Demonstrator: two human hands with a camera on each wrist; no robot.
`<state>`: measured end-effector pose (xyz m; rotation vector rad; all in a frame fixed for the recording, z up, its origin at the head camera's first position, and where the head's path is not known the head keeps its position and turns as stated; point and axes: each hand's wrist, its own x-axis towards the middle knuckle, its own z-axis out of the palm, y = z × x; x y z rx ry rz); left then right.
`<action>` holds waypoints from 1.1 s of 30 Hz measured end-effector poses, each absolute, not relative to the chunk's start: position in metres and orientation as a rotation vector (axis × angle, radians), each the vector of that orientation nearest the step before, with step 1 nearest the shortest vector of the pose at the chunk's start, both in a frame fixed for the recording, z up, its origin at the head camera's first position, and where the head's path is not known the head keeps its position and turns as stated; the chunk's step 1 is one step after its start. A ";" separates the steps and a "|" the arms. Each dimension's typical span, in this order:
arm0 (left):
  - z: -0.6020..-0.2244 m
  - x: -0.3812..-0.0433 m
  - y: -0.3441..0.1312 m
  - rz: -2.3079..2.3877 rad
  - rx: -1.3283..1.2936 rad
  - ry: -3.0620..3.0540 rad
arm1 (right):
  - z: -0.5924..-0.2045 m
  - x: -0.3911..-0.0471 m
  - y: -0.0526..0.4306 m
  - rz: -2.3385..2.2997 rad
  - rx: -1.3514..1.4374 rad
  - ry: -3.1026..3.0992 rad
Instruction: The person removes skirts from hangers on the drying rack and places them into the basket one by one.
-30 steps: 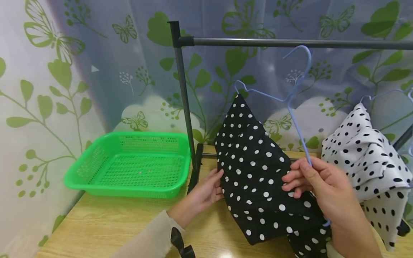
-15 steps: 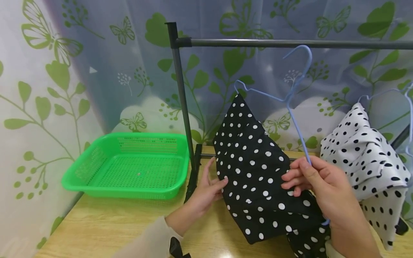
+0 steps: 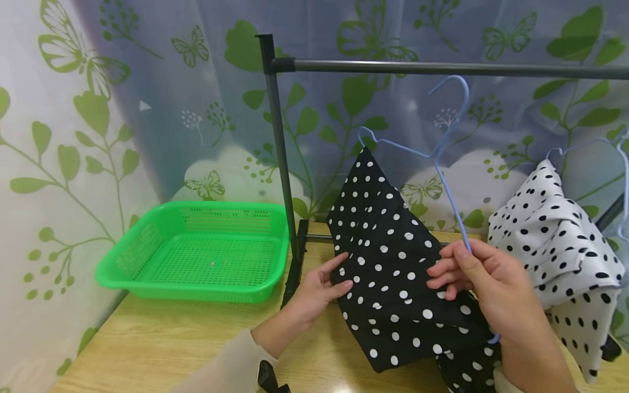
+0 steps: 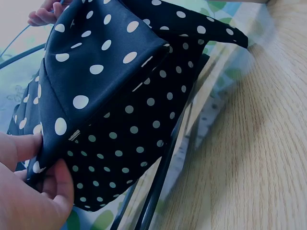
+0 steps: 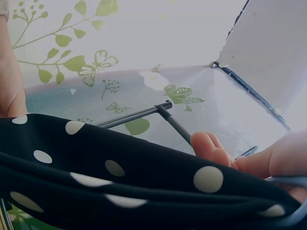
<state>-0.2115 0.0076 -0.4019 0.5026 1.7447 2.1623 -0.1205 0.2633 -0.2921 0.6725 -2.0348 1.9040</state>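
Note:
A black cloth with white polka dots (image 3: 378, 262) drapes over a light blue hanger (image 3: 449, 185), whose hook stands just below the rail in the head view. Between thumb and fingers, my right hand (image 3: 496, 295) holds the hanger's right arm. My left hand (image 3: 314, 292) is at the cloth's left edge. In the left wrist view, that hand (image 4: 38, 187) pinches the fabric's edge between thumb and fingers. The lower part of the cloth hangs in folds near the right wrist. The right wrist view shows my right fingers (image 5: 211, 148) behind the cloth's upper edge.
A dark metal rack with a horizontal rail (image 3: 417, 67) stands on the wooden table (image 3: 162, 338). To the right hangs a white cloth with black dots (image 3: 555, 234) on another blue hanger (image 3: 626, 180). A green perforated basket (image 3: 196, 289) sits left of the rack post (image 3: 280, 147).
My left hand moves from beside the cloth onto its left edge, its thumb and finger closing on the fabric. The hanger and cloth sink slightly; my right hand keeps its hold.

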 end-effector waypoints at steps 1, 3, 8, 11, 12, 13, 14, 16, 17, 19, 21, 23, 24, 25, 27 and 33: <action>-0.402 -0.212 0.008 2.154 0.517 1.776 | -0.292 -0.121 0.263 1.901 0.671 -2.038; -0.402 -0.212 0.007 2.131 0.558 1.859 | -0.292 -0.121 0.263 1.897 0.671 -2.039; -0.402 -0.214 0.009 2.045 0.656 2.057 | -0.292 -0.121 0.261 1.892 0.694 -2.020; -0.403 -0.214 0.010 1.999 0.670 2.151 | -0.293 -0.122 0.259 1.896 0.707 -2.012; -0.403 -0.214 0.009 1.978 0.685 2.197 | -0.293 -0.122 0.259 1.896 0.708 -2.013; -0.404 -0.214 0.009 1.957 0.687 2.233 | -0.293 -0.121 0.259 1.896 0.707 -2.018; -0.404 -0.214 0.010 1.935 0.693 2.270 | -0.293 -0.121 0.259 1.892 0.702 -2.026; -0.403 -0.213 0.009 1.896 0.715 2.337 | -0.293 -0.121 0.259 1.889 0.694 -2.039; -0.403 -0.213 0.009 1.884 0.736 2.361 | -0.293 -0.120 0.259 1.884 0.692 -2.045; -0.403 -0.213 0.009 1.880 0.761 2.395 | -0.293 -0.120 0.259 1.877 0.693 -2.054; -0.402 -0.213 0.009 1.885 0.782 2.445 | -0.292 -0.120 0.259 1.869 0.692 -2.066; -0.402 -0.213 0.010 1.879 0.796 2.516 | -0.292 -0.120 0.258 1.862 0.693 -2.074; -0.402 -0.213 0.010 1.869 0.803 2.558 | -0.292 -0.120 0.258 1.861 0.691 -2.076; -0.402 -0.212 0.011 1.860 0.805 2.603 | -0.292 -0.120 0.258 1.859 0.692 -2.077; -0.402 -0.212 0.012 1.860 0.815 2.663 | -0.291 -0.120 0.258 1.855 0.694 -2.076; -0.405 -0.212 0.013 1.887 0.965 2.758 | -0.292 -0.120 0.257 1.858 0.717 -2.064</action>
